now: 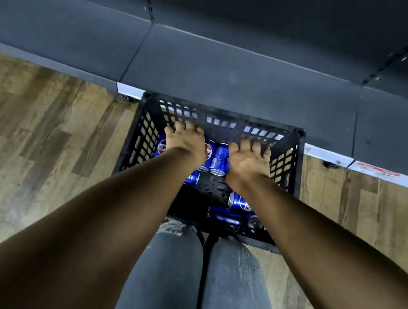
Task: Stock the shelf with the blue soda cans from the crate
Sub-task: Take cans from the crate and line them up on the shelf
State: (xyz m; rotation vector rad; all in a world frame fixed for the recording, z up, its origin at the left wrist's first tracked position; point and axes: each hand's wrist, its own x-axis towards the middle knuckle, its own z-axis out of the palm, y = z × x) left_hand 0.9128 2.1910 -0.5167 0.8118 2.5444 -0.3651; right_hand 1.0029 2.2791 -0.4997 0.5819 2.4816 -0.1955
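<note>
Cans (220, 159), blue, lying loose on their sides in the black crate (297, 169) on the wood floor (41, 128), right against the dark shelf (236, 79). None on that shelf yet (bare as far as visible). Step in hand, by the look of it: reaching down for the first pickup. Left hand (185, 139) over the far-left cans, fingers spread and curling down, whether gripping one can't be told. Right hand (249, 158) likewise splayed, reaching in near the far wall, nothing clearly held. Next up, probably: closing round a can each, lifting clear of the rim, standing them upright on the shelf.
</note>
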